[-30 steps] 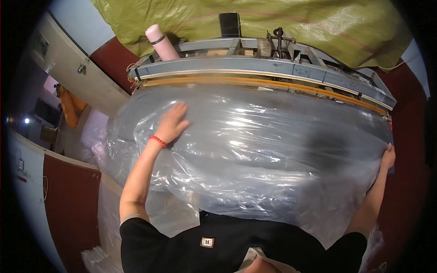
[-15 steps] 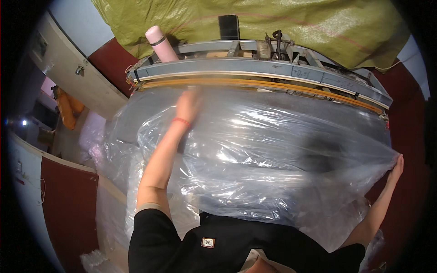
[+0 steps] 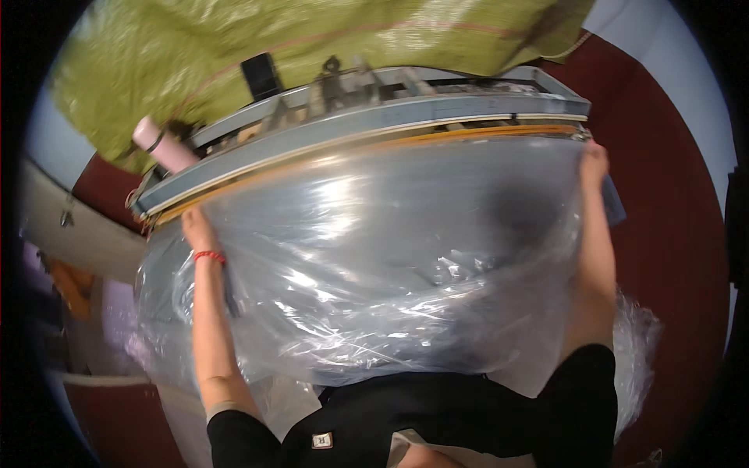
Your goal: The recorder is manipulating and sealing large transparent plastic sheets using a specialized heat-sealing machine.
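Observation:
A large clear plastic sheet (image 3: 374, 210) lies spread over a grey surface, creased and shiny toward my body. My left hand (image 3: 200, 229) pinches its far left part, close to the orange strip (image 3: 257, 175) along the metal frame. At the opposite end, my right hand (image 3: 594, 162) is closed on the sheet's far right corner, beside the frame's end. Between both hands the film is stretched fairly smooth. The fingertips are partly hidden and somewhat blurred.
Beyond the sheet runs a long grey metal frame (image 3: 374, 118), with a pink bottle (image 3: 165, 147) and a dark flat phone-like object (image 3: 261, 76) at its back. A yellow-green tarp (image 3: 328, 35) hangs behind. Crumpled plastic (image 3: 636, 351) hangs at the right, near a dark red wall (image 3: 663, 234).
My right hand has moved up and inward to the frame's right end, drawing the sheet with it. My left hand now grips near the frame's left end. The view has turned and shifted.

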`<action>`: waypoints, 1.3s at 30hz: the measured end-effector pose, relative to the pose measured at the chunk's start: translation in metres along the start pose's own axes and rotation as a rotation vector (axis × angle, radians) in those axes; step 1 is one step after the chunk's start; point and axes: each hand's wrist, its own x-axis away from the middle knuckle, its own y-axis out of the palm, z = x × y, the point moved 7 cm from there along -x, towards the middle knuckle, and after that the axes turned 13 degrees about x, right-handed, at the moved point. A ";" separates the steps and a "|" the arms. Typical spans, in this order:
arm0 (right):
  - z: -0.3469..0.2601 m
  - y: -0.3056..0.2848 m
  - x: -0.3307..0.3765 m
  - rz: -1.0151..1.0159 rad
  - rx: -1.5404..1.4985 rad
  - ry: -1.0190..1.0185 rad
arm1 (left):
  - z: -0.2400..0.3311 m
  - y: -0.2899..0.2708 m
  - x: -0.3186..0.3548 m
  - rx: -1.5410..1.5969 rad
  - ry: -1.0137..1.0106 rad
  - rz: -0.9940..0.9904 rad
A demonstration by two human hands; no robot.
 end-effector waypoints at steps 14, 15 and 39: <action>-0.032 0.103 0.017 -0.078 -0.496 0.317 | -0.064 -0.024 -0.060 0.129 0.085 0.013; -0.024 0.101 0.012 -0.027 -0.460 0.327 | -0.064 -0.028 -0.061 0.123 0.099 0.022; -0.434 -0.109 0.249 -0.714 -0.889 -1.006 | 0.140 -0.117 0.035 0.513 0.154 -0.068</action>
